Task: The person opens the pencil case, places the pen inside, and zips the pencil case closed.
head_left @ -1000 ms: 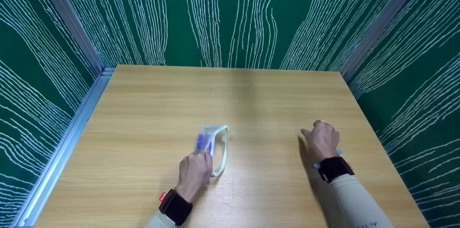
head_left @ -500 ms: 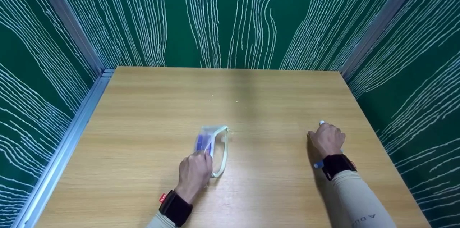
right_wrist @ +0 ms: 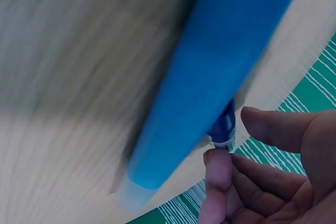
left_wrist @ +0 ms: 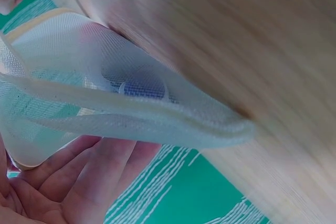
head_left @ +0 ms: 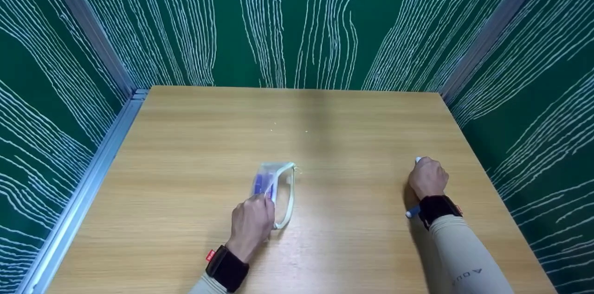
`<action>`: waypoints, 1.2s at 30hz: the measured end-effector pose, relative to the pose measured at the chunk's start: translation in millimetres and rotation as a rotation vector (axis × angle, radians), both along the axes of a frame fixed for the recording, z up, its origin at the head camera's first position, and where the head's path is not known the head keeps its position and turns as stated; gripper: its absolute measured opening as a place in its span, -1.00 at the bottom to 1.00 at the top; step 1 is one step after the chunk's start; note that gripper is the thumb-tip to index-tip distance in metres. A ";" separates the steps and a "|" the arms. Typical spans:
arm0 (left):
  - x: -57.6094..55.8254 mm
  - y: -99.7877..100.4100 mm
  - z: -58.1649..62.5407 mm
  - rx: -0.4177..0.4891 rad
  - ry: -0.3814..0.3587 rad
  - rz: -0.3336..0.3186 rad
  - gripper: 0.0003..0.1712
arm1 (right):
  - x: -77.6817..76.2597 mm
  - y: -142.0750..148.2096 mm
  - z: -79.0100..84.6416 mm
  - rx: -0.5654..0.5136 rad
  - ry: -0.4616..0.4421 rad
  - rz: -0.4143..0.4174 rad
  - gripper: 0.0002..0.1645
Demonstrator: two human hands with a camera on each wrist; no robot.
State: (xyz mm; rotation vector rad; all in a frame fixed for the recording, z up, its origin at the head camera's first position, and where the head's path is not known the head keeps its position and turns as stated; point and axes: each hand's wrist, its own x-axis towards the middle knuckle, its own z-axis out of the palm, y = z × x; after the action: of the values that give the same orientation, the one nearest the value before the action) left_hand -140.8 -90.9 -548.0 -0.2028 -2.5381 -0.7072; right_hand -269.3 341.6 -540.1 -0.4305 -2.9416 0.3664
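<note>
My left hand grips the near end of a translucent mesh pouch, which gapes on its right side. Blue-purple contents show through its wall. In the left wrist view my curled fingers lie beneath the pouch's edge; the thumb is mostly hidden. At the table's right, my right hand pinches a dark blue marker with a white end, thumb and fingertips close around it. A thicker light-blue, pen-like stick lies under the wrist, nearer the camera; its end shows left of the wristband in the head view.
The wood-grain table carries a few tiny white specks toward the back. Green panels with white wavy lines enclose its back and sides. A metal rail runs along the left edge.
My right hand has moved slightly right, and its outstretched thumb has drawn in out of sight in the head view. The left hand and pouch have stayed in place.
</note>
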 end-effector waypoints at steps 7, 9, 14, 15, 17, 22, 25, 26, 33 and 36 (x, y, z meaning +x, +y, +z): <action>-1.4 0.6 -1.0 -0.023 0.037 0.007 -0.58 | 1.2 3.6 -0.6 -0.040 0.019 0.004 -0.69; -1.6 0.5 -1.4 -0.019 0.025 0.003 -0.58 | 1.3 2.9 0.8 -0.046 0.014 0.003 -0.71; -2.2 0.2 -0.8 0.000 0.004 -0.007 -0.57 | -0.6 -0.1 6.4 -0.044 -0.004 -0.006 -0.72; -2.4 0.3 -0.5 0.001 0.004 -0.007 -0.57 | -1.0 -0.6 7.7 -0.046 -0.012 -0.008 -0.71; -2.7 0.4 0.1 -0.002 0.005 -0.005 -0.56 | -1.0 -1.5 10.3 -0.049 -0.024 -0.012 -0.72; -3.2 -0.3 0.7 -0.014 0.009 -0.004 -0.57 | 3.3 -6.5 15.8 -0.080 -0.021 -0.006 -0.78; -3.2 -1.3 1.1 -0.013 0.015 -0.009 -0.58 | 6.0 -12.9 19.4 -0.101 0.002 0.009 -0.75; -3.1 -1.6 0.9 -0.008 0.015 -0.011 -0.58 | 6.8 -15.3 20.4 -0.108 0.009 0.014 -0.73; -1.6 -1.9 -2.4 -0.038 0.045 0.003 -0.57 | 11.4 -28.6 25.3 -0.162 0.070 0.069 -0.63; -1.2 -1.7 -2.5 -0.035 0.035 -0.005 -0.58 | 16.0 -34.4 26.9 -0.211 0.073 0.082 -0.64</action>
State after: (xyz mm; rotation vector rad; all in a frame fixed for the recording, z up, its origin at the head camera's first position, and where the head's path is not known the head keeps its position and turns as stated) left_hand -141.9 -92.6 -550.5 -0.2315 -2.5191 -0.6566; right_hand -253.3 307.3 -513.2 -0.3134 -2.8664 0.6922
